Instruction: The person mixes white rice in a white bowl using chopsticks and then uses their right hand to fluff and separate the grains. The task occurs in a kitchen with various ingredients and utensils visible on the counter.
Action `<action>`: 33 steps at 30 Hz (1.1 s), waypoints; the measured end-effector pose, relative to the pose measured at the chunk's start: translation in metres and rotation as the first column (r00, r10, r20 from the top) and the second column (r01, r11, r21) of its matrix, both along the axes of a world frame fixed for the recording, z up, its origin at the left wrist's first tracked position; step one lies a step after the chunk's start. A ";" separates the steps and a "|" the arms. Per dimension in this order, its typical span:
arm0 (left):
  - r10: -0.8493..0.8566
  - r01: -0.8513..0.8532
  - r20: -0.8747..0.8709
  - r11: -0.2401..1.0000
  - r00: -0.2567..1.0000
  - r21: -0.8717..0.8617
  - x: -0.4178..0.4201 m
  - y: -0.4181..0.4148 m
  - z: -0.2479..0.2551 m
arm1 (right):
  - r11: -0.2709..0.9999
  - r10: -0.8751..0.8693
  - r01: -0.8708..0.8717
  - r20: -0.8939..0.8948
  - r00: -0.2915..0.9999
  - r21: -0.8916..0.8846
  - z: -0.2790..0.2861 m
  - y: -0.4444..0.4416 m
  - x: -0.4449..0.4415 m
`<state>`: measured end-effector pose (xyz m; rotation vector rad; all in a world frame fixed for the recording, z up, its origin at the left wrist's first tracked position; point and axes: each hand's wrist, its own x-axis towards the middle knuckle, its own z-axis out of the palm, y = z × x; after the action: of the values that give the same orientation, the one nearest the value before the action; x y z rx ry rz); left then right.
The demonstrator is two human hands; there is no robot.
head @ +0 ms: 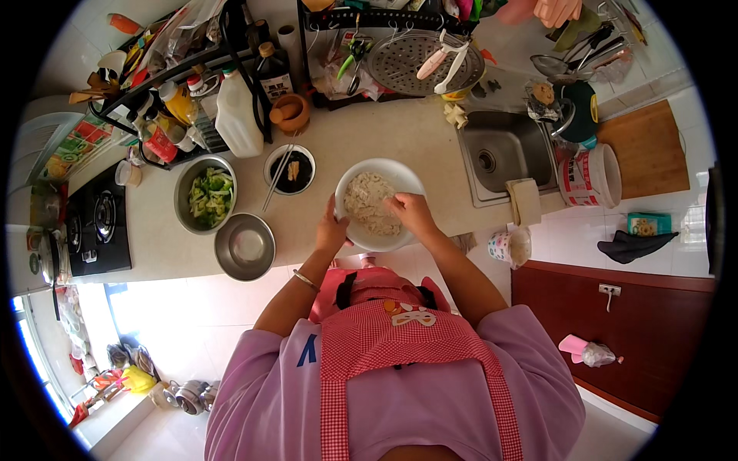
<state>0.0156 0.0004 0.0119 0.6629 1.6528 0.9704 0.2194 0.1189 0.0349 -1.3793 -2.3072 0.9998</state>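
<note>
A white bowl (pixel 412 173) stands at the front edge of the counter, holding lumpy, pale flour dough (pixel 369 199). My left hand (pixel 332 227) grips the bowl's left rim, with the thumb at the wall. Inside the bowl, at its right side, my right hand (pixel 410 212) has its fingers curled at the dough; whether they pinch some of it is hidden. Left of the bowl is a small white-rimmed bowl (pixel 312 161) of dark contents with light brown pieces on top, a pair of chopsticks (pixel 277 178) resting across it.
Farther left stand a metal bowl (pixel 180 204) of chopped green vegetables and an empty metal bowl (pixel 245 248). A wooden mortar (pixel 291 115) and a white plastic jug (pixel 237 115) are behind. A steel sink (pixel 507 155) lies right, a folded cloth (pixel 523 201) at its front edge.
</note>
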 end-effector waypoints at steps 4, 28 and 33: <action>0.014 -0.013 -0.005 1.000 1.000 0.023 0.002 0.000 0.001 | 0.997 -0.007 -0.006 -0.177 0.984 -0.074 -0.012 -0.002 0.003; 0.003 -0.003 -0.117 1.000 0.993 0.001 0.002 0.000 -0.004 | 0.994 -0.048 0.051 0.029 0.998 -0.100 -0.036 0.043 -0.060; 0.038 -0.039 -0.050 0.999 0.998 -0.023 0.005 -0.002 0.003 | 0.990 0.134 -0.129 0.089 0.987 -0.064 -0.034 0.041 -0.074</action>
<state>0.0201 -0.0013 0.0152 0.6455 1.7237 0.9672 0.1456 0.1596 0.0010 -1.3365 -2.4837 1.0702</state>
